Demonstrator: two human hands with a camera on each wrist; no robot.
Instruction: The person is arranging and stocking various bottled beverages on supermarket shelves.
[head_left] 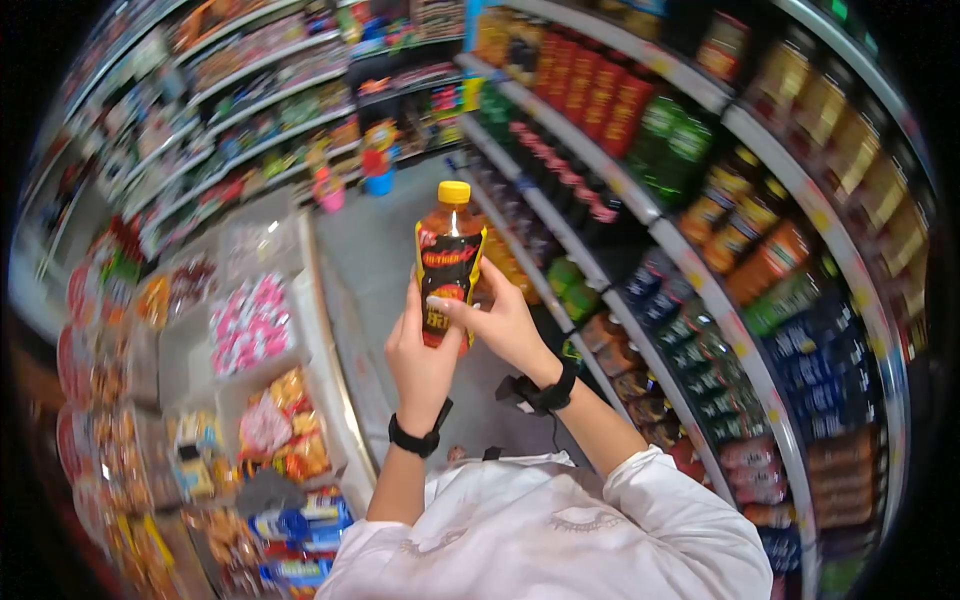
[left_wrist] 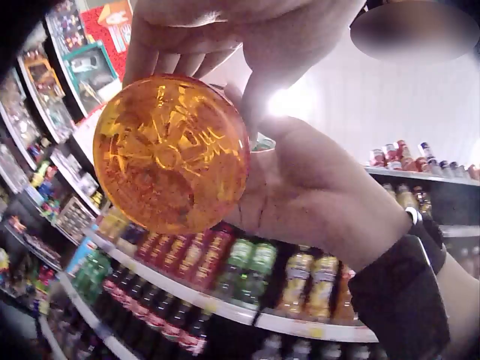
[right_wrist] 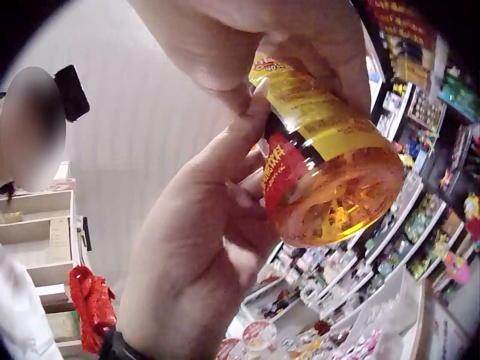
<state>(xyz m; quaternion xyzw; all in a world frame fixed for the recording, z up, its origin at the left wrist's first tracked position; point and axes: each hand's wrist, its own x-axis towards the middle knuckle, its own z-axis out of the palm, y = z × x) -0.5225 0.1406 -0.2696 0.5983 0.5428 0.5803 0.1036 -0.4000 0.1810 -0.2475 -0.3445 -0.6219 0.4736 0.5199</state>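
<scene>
Above the floor (head_left: 380, 222): left hand (head_left: 418, 357) curled round lower bottle (head_left: 452, 268); bottle capped, probably fairly heavy with liquid, smooth, slightly squeezable, best held round label (head_left: 450, 250); right hand (head_left: 512, 325) curled round other side, thumb on label.

Display counter (head_left: 334, 345), lower left of the frame: supports open bins (head_left: 186, 355), one filled with pink-and-white packets (head_left: 252, 325). Tiered shelving (head_left: 692, 262), right side: carries rows of bottles (head_left: 588, 92). Grey floor (head_left: 350, 238), upper centre: supports pink bucket (head_left: 331, 198) and blue bucket (head_left: 379, 183).
</scene>
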